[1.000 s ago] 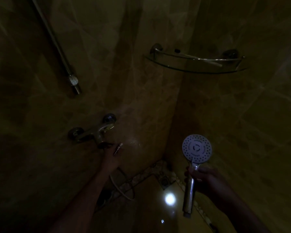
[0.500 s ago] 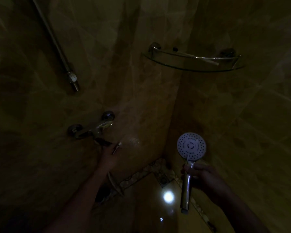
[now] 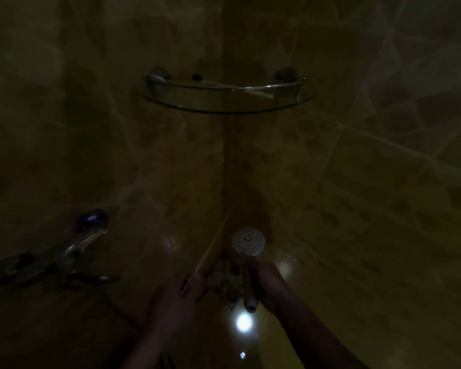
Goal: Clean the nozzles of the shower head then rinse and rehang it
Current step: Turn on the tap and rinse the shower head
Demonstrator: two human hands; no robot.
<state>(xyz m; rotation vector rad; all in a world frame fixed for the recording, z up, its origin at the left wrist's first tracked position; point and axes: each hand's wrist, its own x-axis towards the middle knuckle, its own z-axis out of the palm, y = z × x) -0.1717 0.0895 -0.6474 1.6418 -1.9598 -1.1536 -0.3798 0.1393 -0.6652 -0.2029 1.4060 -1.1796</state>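
The right hand (image 3: 268, 284) is wrapped tight around the shower head (image 3: 248, 241) handle, low in the corner. The left hand (image 3: 175, 296) pinches a small thin tool. It's dark, so the tool could slip.

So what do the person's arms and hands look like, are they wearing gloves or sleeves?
No gloves or sleeves show. The left hand and right hand look bare, and both forearms are bare as far as the picture's bottom edge. It is very dark, so I can't make out rings, a watch or marks. The fingers are blurry too.
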